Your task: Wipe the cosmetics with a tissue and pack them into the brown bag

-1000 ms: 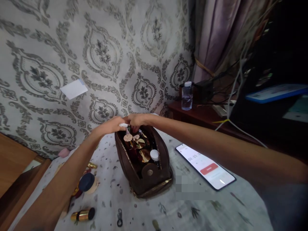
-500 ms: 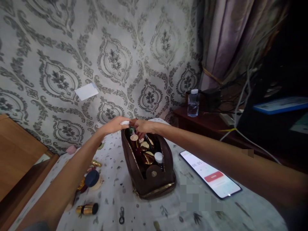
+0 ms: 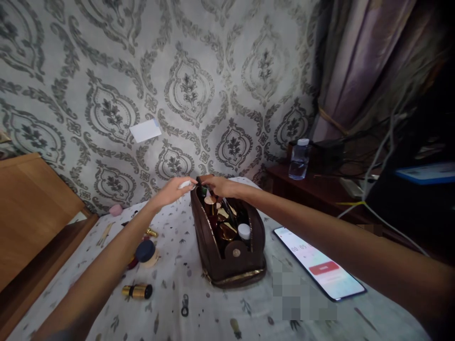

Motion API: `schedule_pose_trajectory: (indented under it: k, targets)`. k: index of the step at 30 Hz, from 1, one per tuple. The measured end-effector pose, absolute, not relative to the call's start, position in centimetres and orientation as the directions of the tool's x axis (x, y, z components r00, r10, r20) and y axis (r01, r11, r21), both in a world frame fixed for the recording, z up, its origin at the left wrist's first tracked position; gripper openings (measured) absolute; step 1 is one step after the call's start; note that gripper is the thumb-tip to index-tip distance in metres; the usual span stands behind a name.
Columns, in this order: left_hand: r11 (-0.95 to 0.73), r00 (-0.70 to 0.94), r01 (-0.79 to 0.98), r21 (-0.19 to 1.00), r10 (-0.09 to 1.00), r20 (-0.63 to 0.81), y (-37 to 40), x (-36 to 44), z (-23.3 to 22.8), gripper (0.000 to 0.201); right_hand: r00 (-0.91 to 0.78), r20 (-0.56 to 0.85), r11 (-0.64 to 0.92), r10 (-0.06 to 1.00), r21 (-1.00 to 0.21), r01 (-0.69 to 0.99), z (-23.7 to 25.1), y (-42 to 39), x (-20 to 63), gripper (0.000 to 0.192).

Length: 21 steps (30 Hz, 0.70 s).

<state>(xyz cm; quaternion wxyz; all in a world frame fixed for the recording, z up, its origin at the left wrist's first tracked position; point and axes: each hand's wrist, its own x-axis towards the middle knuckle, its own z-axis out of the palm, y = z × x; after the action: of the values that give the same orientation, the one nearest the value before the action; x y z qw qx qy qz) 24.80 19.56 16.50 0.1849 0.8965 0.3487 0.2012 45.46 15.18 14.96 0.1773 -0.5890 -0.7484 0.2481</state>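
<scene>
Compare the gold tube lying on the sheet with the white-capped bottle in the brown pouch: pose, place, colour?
The gold tube lies on its side on the printed sheet, loose; the white-capped bottle stands upright inside the brown pouch, packed among other containers. The tube is gold with a black end; the bottle shows a white cap over a dark body. Neither is touched by either hand.

We see a dark brown pouch (image 3: 227, 251) with a gold zip edge, holding gold-topped bottles and one white cap (image 3: 244, 230). It sits on a pale grey bedsheet (image 3: 213, 317) printed with small dark leaves. Beside it lie a gold and black lipstick (image 3: 137, 291) and a navy-lidded jar (image 3: 146, 251). The phone (image 3: 320, 269) shows a white screen with a red button. The wallpaper (image 3: 106, 71) is grey with darker damask ornaments, and the curtain (image 3: 355, 61) is mauve.
</scene>
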Motion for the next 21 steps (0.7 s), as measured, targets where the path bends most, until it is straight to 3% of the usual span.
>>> schedule_pose_trajectory:
  k: [5, 10, 17, 21]
  targets:
    - [-0.745, 0.688, 0.576, 0.335, 0.664, 0.293, 19.3, 25.1, 15.4, 0.033, -0.313, 0.077, 0.313, 0.946, -0.452, 0.835, 15.2, 14.9, 45.7, 0.059]
    - [-0.752, 0.675, 0.596, 0.282, 0.659, 0.333, 19.6, 25.6, 14.1, 0.034, -0.331, 0.065, 0.327, 0.941, -0.416, 0.848, 15.4, 14.8, 45.6, 0.058]
    - [-0.774, 0.682, 0.574, 0.267, 0.632, 0.367, 19.8, 25.4, 13.6, 0.033, -0.258, 0.028, 0.24, 0.966, -0.472, 0.848, 14.8, 15.4, 45.4, 0.06]
    - [-0.772, 0.668, 0.566, 0.289, 0.635, 0.389, 19.5, 24.8, 13.5, 0.033, -0.219, -0.028, 0.148, 0.975, -0.652, 0.744, 14.5, 15.6, 45.4, 0.056]
